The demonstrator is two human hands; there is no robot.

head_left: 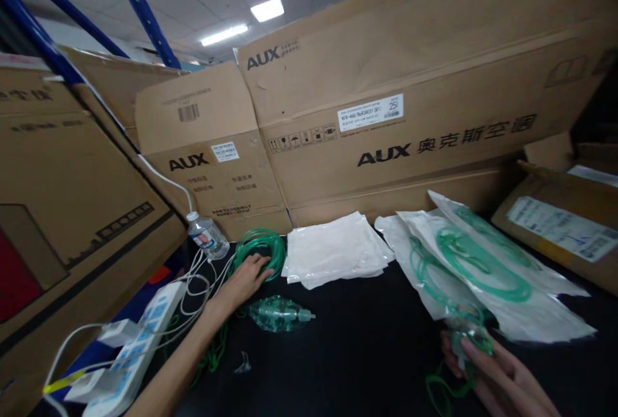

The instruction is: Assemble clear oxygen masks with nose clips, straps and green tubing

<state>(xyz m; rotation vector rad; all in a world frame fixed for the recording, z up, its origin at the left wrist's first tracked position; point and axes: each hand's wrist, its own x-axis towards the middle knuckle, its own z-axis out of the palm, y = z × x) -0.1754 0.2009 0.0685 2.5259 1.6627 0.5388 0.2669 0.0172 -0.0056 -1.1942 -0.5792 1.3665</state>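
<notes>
My left hand (248,278) is closed over the near side of a coil of green tubing (263,242) at centre left. Just in front of it, a green transparent oxygen mask (276,314) lies on the black table, its pale connector pointing right. At lower right, my right hand (483,365) grips a clear oxygen mask (458,333), with a green strap (441,391) dangling below. The fingers hide part of that mask. Close behind it lie white-edged clear bags (476,262) with green tubing inside.
A stack of white pouches (335,250) lies at the centre back. A plastic bottle (207,237), white cables and a power strip (149,333) stand left. Green cords (215,352) and a small clear piece (243,362) lie nearby. Cardboard (338,153) walls the back; a carton (564,211) sits right.
</notes>
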